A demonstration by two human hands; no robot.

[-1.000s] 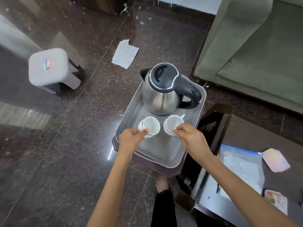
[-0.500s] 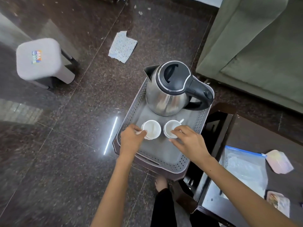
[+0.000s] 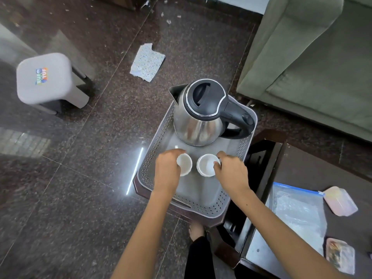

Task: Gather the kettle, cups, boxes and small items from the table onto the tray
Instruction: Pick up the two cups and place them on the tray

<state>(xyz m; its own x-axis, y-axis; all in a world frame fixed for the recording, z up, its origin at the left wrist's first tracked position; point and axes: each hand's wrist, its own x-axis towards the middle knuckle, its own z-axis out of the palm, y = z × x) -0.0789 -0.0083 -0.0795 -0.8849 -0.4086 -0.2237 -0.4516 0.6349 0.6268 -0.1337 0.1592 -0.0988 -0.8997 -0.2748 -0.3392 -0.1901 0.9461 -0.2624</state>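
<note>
The grey perforated tray (image 3: 193,200) sits on a dark stand over the polished stone floor, beside the dark table (image 3: 314,168) at the right. At the tray's far end stands the stainless electric kettle (image 3: 198,125), upright, its black lid shut and its black handle pointing right. Nearer the person, on the tray's bare middle, are 2 small white cups, both upright and a little apart.

The left hand (image 3: 168,170) has its fingers curled round the left cup (image 3: 184,164), gripping its rim and side. The right hand (image 3: 231,174) pinches the rim of the right cup (image 3: 206,165) between thumb and fingertips. Both cups appear to rest on the tray floor, though slight blur makes contact hard to confirm.

Judging by this, the step in hand is setting the cups in place, with kettle and cups already gathered. What remains lies on the table: a clear zip bag with a blue seal (image 3: 298,210), a pale pink packet (image 3: 340,201) just beyond its far corner, and a printed sachet (image 3: 340,254) nearer the person.

The next move likely calls for releasing both cups without tipping them, then reaching right to the table for the small items. The free space on the tray is the near end, so the flat bag would probably fit there.
</note>
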